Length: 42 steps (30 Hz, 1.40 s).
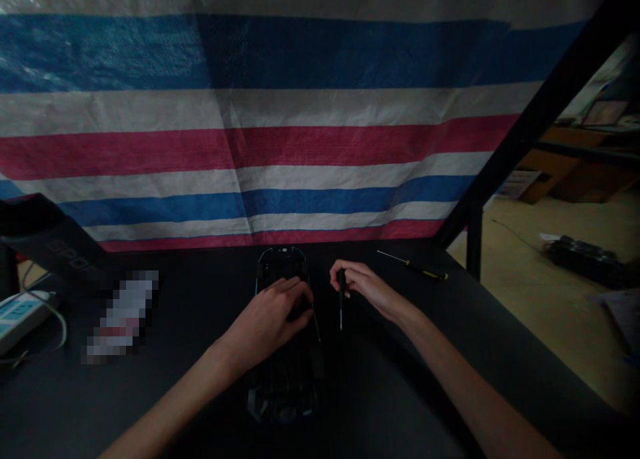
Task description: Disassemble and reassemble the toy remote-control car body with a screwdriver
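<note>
A dark toy car body (283,372) with blue trim lies lengthwise on the black table (430,352), its far end near the striped tarp. My left hand (273,316) rests on top of its middle, fingers curled and pressing on it. My right hand (363,286) is just right of the car, fingers closed round a small dark-handled screwdriver (341,302) that points its shaft down at the table. A thin rod-like piece (316,324) shows beside my left fingertips; I cannot make out what it is.
A second screwdriver (415,266) with a yellow-and-black handle lies at the far right of the table. A white power strip (23,316) with a cable and a black box (55,242) sit far left. A striped tarp (250,146) hangs behind. The table edge runs diagonally on the right, with floor beyond.
</note>
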Motion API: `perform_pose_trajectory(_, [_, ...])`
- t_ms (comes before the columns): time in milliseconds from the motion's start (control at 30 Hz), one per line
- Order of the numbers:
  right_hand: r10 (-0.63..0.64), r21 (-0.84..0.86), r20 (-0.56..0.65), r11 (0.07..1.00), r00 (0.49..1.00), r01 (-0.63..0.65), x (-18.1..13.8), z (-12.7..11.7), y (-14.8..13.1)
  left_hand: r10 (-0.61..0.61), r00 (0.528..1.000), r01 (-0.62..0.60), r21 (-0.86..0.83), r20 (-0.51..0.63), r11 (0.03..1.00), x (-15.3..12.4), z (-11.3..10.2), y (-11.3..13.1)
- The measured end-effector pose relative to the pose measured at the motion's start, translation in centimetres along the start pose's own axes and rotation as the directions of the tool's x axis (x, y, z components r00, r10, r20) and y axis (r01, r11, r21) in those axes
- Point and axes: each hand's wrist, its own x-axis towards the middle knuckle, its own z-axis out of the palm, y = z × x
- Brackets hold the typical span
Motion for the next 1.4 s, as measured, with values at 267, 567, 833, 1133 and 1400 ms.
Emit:
perform_pose_trajectory(267, [0.058, 0.0, 0.124, 0.998, 0.991, -0.059, -0.3, 0.8, 1.1, -0.073, 0.994, 0.072, 0.018, 0.084, 0.997, 1.1, -0.6, 0.0])
perform_pose_trajectory(567, [0.051, -0.026, 0.128, 0.998, 0.991, -0.048, -0.4, 0.4, 0.9, -0.114, 0.985, 0.111, 0.034, 0.128, 0.993, 1.9, -0.8, -0.6])
perform_pose_trajectory(833, [0.052, -0.048, 0.15, 0.998, 0.987, -0.046, -0.3, 0.5, 1.3, -0.086, 0.993, 0.085, 0.021, 0.076, 0.996, 1.2, -0.3, 0.1])
perform_pose_trajectory(1133, [0.068, -0.054, 0.182, 0.997, 0.981, -0.059, -0.1, 0.7, 2.3, -0.141, 0.982, 0.141, 0.009, 0.125, 0.99, 1.4, -0.2, -0.3])
perform_pose_trajectory(1400, [0.071, -0.059, 0.21, 0.996, 0.975, -0.06, 0.2, 0.7, 2.9, -0.168, 0.967, 0.167, 0.023, 0.193, 0.986, 2.4, -0.9, -0.4])
